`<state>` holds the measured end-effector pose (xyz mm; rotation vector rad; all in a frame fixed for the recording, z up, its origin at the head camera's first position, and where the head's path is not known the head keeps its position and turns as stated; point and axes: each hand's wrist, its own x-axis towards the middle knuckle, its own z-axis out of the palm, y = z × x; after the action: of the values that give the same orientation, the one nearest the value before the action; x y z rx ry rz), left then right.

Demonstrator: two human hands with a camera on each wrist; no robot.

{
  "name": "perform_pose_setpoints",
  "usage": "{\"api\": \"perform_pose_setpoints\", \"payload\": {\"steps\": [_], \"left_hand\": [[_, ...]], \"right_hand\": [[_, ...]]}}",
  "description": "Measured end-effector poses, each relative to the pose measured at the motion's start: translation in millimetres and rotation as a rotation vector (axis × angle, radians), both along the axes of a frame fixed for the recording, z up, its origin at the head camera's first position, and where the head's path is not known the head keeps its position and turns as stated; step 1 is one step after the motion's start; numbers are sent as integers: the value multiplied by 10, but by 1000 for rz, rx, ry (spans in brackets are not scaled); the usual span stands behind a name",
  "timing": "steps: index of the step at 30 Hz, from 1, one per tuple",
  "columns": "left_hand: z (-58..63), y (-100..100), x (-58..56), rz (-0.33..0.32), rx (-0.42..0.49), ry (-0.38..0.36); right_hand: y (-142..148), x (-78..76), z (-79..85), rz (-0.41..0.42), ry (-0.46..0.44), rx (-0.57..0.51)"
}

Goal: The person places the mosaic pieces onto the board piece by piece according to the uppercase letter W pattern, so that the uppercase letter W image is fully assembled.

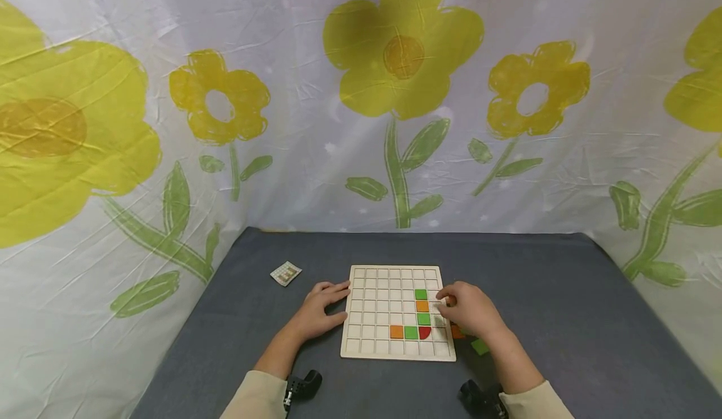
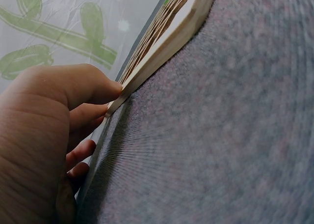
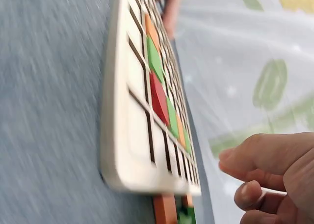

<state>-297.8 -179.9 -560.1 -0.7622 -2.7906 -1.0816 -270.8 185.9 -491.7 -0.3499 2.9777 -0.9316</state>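
On the dark table [image 1: 316,250], a pale gridded board [image 1: 395,309] lies between both hands. The left hand [image 1: 316,311] touches its left edge, thumb and fingers apart; the right hand [image 1: 472,310] hovers by the opposite edge, fingers loosely bent, thumb and forefinger slightly apart. Coloured tiles [image 1: 411,332] (one red and rounded) sit in a bent line; loose orange [image 1: 457,332] and green pieces [image 1: 480,346] lie beside the board.

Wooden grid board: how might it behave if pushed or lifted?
The grid board looks stiff, given its thick, straight wooden rim. Lying flat, it would probably slide rather than tip. Coloured blocks set in it might spill if tilted.
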Motion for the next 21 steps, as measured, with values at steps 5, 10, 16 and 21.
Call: {"api": "perform_pose_setpoints", "payload": {"steps": [5, 10, 16, 21], "left_hand": [[1, -6, 3, 2, -6, -10], [1, -10, -1, 4, -11, -16], [-14, -12, -8, 9, -10, -27], [-23, -9, -12, 6, -4, -20]], "right_hand": [[213, -34, 0, -31, -71, -50], [348, -64, -19, -47, -133, -44], [407, -106, -100, -55, -167, -25], [427, -122, -126, -60, -157, -20]]}}
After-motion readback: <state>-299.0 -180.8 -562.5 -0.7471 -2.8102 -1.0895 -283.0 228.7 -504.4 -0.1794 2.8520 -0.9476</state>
